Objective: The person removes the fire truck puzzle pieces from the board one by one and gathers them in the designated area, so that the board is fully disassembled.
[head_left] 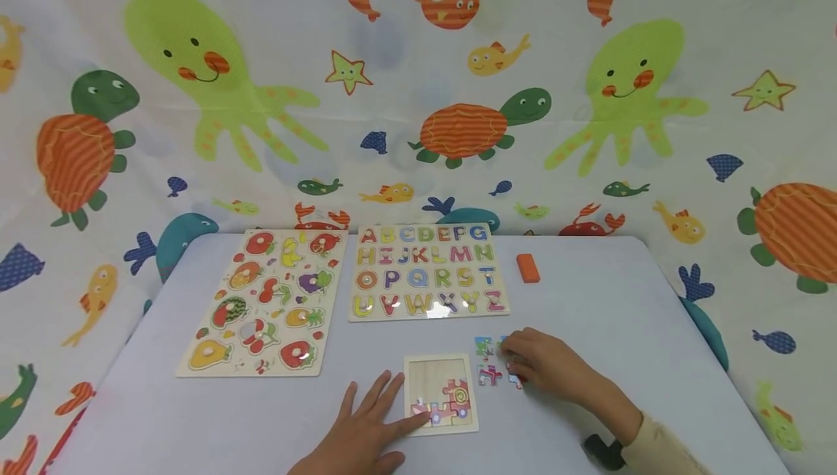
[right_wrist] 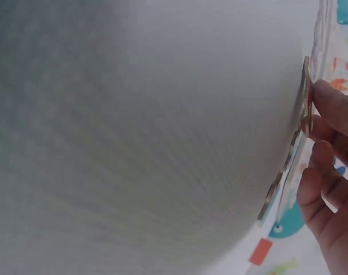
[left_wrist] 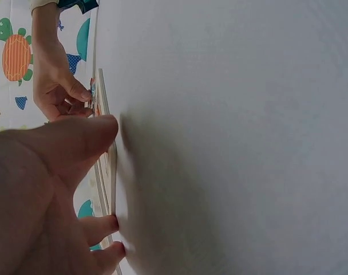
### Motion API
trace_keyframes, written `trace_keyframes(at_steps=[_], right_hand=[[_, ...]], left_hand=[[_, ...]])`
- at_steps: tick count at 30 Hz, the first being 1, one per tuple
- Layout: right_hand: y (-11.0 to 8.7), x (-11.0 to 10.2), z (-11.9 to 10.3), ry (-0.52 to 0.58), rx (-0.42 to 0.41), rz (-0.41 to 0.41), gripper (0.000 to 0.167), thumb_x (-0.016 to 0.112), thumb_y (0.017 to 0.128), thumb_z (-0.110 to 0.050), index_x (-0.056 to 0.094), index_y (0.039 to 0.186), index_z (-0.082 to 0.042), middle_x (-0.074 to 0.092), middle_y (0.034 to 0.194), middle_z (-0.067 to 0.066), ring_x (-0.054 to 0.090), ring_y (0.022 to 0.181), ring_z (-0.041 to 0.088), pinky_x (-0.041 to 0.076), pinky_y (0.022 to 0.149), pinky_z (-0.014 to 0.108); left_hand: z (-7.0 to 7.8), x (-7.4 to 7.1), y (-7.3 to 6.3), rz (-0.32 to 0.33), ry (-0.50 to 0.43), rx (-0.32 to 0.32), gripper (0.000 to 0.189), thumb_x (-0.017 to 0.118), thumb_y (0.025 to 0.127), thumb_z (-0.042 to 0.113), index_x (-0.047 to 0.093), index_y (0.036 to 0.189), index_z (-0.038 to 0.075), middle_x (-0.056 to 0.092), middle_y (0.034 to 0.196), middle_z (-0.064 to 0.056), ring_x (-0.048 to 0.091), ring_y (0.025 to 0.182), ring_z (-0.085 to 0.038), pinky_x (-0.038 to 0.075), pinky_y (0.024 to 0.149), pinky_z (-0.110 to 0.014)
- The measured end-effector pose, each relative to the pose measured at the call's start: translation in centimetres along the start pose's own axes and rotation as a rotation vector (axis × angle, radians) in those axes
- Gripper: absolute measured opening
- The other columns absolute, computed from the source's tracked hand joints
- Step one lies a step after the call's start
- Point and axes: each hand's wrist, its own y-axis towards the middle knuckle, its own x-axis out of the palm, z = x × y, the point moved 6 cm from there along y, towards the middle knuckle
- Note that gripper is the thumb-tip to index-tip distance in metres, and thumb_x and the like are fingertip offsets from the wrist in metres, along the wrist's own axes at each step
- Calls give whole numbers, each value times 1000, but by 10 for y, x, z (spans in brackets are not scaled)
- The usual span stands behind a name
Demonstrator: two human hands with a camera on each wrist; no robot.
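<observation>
A fruit puzzle board, an alphabet board and an orange block lie on the table.

Only readable text was on the alphabet puzzle board.
It showed the letters A to Z in four rows.

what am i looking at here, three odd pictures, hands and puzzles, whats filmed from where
No machine here: a person works with bare hands and wears three cameras. The wide picture comes from the head; the two blurry sideways ones come from the wrists, skimming the pale table.

The left hand lies flat, fingers straight, touching the small wooden jigsaw tray, which is partly filled. The right hand rests on the loose colourful jigsaw pieces beside the tray, fingers curled on one, it seems.

Farther back lie a wooden fruit peg puzzle, a wooden alphabet board and a small orange block. A sea-animal cloth hangs behind.
</observation>
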Motion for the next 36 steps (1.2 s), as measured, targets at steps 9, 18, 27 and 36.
trace_keyframes(at_steps=[9, 18, 27, 36], right_hand=[[6, -11, -16, -3, 17, 68, 36, 85, 84, -17, 72, 117, -20, 57, 130, 4, 55, 114, 19, 58, 91, 37], [31, 11, -57, -9, -237, -128, 40, 81, 89, -22, 73, 125, -38, 31, 165, 6, 17, 153, 35, 30, 115, 64], [39, 23, -75, -119, -276, -153, 36, 87, 84, -26, 76, 115, -39, 40, 160, 2, 23, 152, 34, 33, 114, 63], [36, 23, -80, -141, -292, -116, 33, 83, 87, -21, 71, 116, -31, 62, 131, -7, 45, 136, 24, 44, 106, 53]], left_hand=[[-2, 2, 1, -1, 19, 5, 62, 76, 90, 37, 53, 146, 47, 30, 165, -15, 22, 152, -40, 23, 112, -75], [-1, 4, 3, -44, 16, -8, 61, 75, 92, 39, 51, 148, 47, 28, 167, -12, 21, 153, -39, 21, 113, -75], [1, 3, 2, -39, 47, -17, 61, 75, 92, 40, 51, 147, 49, 29, 166, -12, 22, 152, -39, 22, 112, -75], [-1, 3, 1, -39, 36, -18, 61, 75, 92, 40, 51, 147, 48, 28, 166, -12, 21, 153, -39, 21, 112, -76]])
